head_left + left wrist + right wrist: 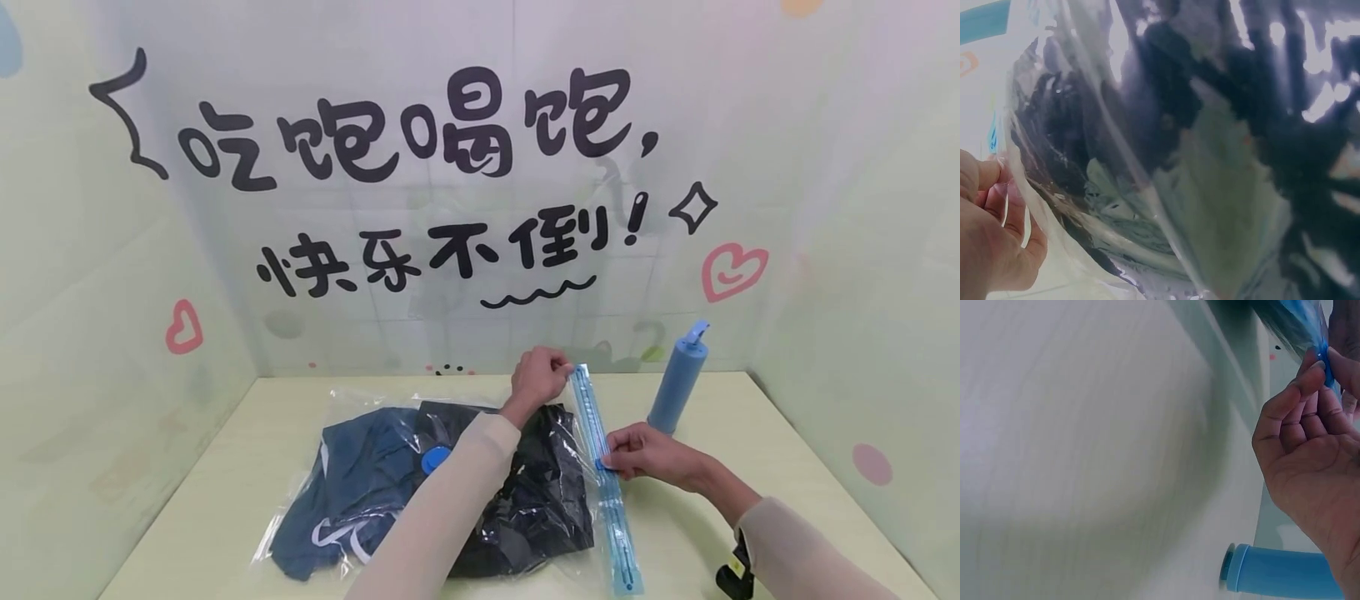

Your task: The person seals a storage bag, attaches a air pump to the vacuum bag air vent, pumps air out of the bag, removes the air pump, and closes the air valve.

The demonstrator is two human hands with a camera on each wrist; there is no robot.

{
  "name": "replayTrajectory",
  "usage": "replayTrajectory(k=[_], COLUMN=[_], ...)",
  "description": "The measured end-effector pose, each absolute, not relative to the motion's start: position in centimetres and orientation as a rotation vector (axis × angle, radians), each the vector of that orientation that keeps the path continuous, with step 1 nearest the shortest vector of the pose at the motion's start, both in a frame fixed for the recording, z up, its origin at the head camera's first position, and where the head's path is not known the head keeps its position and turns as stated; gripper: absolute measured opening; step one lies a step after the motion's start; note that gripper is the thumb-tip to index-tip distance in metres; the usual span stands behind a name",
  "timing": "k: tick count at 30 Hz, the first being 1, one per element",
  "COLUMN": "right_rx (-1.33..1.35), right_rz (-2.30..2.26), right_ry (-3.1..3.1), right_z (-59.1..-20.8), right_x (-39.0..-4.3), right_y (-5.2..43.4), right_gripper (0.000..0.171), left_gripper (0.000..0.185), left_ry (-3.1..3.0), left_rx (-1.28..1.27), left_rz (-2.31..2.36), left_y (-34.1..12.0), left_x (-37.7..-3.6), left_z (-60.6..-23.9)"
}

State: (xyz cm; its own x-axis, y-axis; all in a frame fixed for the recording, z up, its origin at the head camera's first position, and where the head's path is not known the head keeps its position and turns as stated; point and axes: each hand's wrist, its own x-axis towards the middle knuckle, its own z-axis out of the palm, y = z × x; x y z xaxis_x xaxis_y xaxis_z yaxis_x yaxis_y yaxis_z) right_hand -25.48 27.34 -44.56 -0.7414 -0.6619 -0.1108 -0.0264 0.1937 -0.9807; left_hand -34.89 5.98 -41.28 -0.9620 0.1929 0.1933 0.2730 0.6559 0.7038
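Two pinches: my L hand (538,379) grips the blue strip (617,533) at its far end, prob. to keep it taut; my R hand (648,454) pinches the slider (601,464). Clear bag (352,401) lies on the table (202,517) w/ fabric (367,454) inside (blue cylinder (677,387) stands beyond, prob. outta the way).

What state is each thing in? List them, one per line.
Clear bag: filled, lying down
Clothes: bunched inside the bag
Zip strip: stretched straight; sealed or not, unclear
Slider: partway along the strip
Blue valve: facing up; open or closed, unclear
Blue pump: standing upright
Left hand: pinching the strip's far end
Right hand: pinching the slider
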Motion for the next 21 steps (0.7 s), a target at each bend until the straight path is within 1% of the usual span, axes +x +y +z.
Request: replayTrajectory(k=[14, 21], right_rx=[-0.745, -0.753], right_rz=[-1.512, -1.515], right_ry=[1.807, 1.75], right_z=[-45.0, -45.4], right_x=[-24.4, -24.0], right_y=[27.8, 27.9], right_gripper=[0.026, 0.028], left_gripper=[0.015, 0.014], left_ry=[-2.771, -2.81], left_rx=[-0.341, -0.34], left_rz=[-1.193, -1.188], left_y=[5.7, 6.0], left_x=[-35.0, -34.4], left_z=[-41.5, -41.4])
